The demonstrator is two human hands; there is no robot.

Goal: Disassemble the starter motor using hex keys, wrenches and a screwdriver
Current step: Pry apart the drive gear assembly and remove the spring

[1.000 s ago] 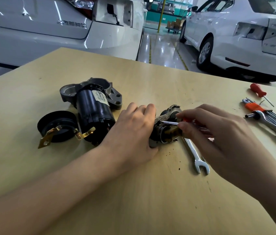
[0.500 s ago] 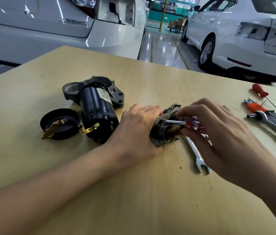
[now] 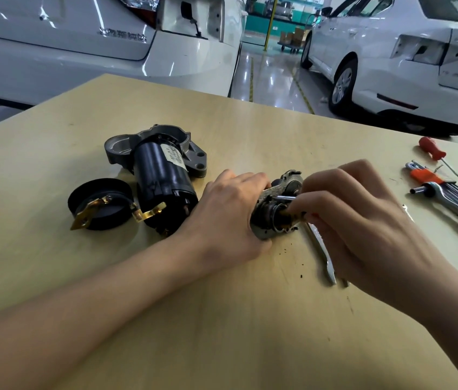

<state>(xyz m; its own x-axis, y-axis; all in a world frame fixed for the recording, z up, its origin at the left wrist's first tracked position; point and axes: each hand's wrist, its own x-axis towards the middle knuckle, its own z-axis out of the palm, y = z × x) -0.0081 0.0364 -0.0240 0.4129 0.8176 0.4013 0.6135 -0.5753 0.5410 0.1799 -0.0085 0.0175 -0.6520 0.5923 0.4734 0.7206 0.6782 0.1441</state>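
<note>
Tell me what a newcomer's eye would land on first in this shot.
First, the two hands at table centre: the left hand grips a small metal motor part while the right hand works a screwdriver into it. Left of them lie the black starter motor body and a round black cap. Two white cars are parked beyond the table.

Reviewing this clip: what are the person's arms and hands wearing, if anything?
Nothing shows on either. The left hand and right hand are bare, with no gloves, rings or watch in view. Both forearms are uncovered as far as the frame edge, so no sleeves appear.
</note>
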